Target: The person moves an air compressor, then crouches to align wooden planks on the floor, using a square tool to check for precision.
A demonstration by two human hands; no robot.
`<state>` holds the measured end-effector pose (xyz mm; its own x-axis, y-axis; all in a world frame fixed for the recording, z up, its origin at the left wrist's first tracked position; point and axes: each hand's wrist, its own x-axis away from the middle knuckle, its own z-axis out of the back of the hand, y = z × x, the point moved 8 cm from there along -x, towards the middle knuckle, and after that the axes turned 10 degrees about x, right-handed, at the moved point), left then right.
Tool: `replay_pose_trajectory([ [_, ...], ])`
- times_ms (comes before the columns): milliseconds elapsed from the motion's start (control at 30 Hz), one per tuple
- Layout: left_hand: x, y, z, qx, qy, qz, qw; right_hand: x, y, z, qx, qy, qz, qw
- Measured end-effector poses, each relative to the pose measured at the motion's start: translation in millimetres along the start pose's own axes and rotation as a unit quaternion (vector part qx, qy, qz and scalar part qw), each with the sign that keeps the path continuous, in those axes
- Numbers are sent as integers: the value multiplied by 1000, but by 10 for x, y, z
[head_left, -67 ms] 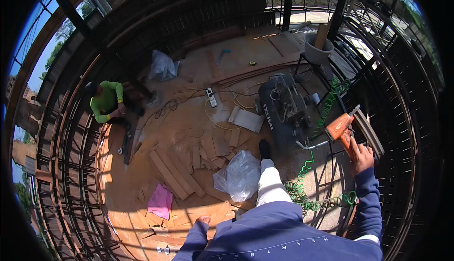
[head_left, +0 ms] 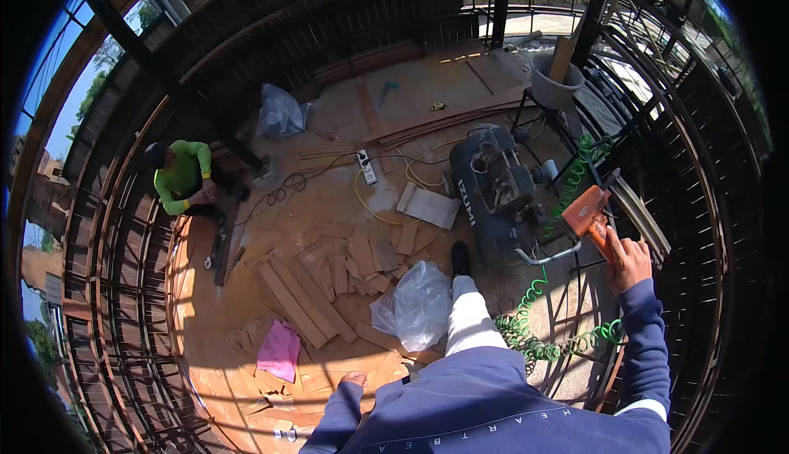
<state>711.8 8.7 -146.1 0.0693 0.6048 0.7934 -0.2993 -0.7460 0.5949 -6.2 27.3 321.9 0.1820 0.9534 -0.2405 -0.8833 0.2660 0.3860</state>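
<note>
On the right, my right hand [head_left: 631, 265] is closed around the handle of an orange nail gun [head_left: 586, 209]. The gun's long grey magazine [head_left: 639, 214] slants down past the hand toward the dark slatted wall. My left hand [head_left: 354, 378] hangs low beside my body, near wood pieces on the floor; it is small in view and its fingers are mostly hidden. A green coiled air hose [head_left: 526, 331] loops below the gun, and a dark air compressor [head_left: 485, 199] stands to the gun's left.
A co-worker in a green shirt [head_left: 182, 176] sits at the left. Wood planks [head_left: 300, 298], a clear plastic bag [head_left: 415, 306], a pink cloth [head_left: 279, 350] and a white power strip [head_left: 366, 167] lie on the floor. A grey bucket [head_left: 552, 84] stands far right.
My right hand has moved slightly up, away from me. The nail gun has turned a little, and its magazine shows more fully. My left hand has barely moved.
</note>
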Motion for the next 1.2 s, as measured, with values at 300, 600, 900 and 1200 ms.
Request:
replay_pose_trajectory([
  [300,-917,2954,-956,16,55,-44,997,-2881,-459,-2798,-154,-156,76,973],
  [600,-1230,3792,-555,-7,101,38,994,-3208,-734,-4026,-192,-230,-6,954],
  [900,-2544,3534,-340,-219,-124,169,953,-3282,-902,-4446,-182,-372,-84,906],
  [1200,-4503,6516,266,-281,-81,31,956,-3781,-990,-3614,-103,-326,-296,892],
])
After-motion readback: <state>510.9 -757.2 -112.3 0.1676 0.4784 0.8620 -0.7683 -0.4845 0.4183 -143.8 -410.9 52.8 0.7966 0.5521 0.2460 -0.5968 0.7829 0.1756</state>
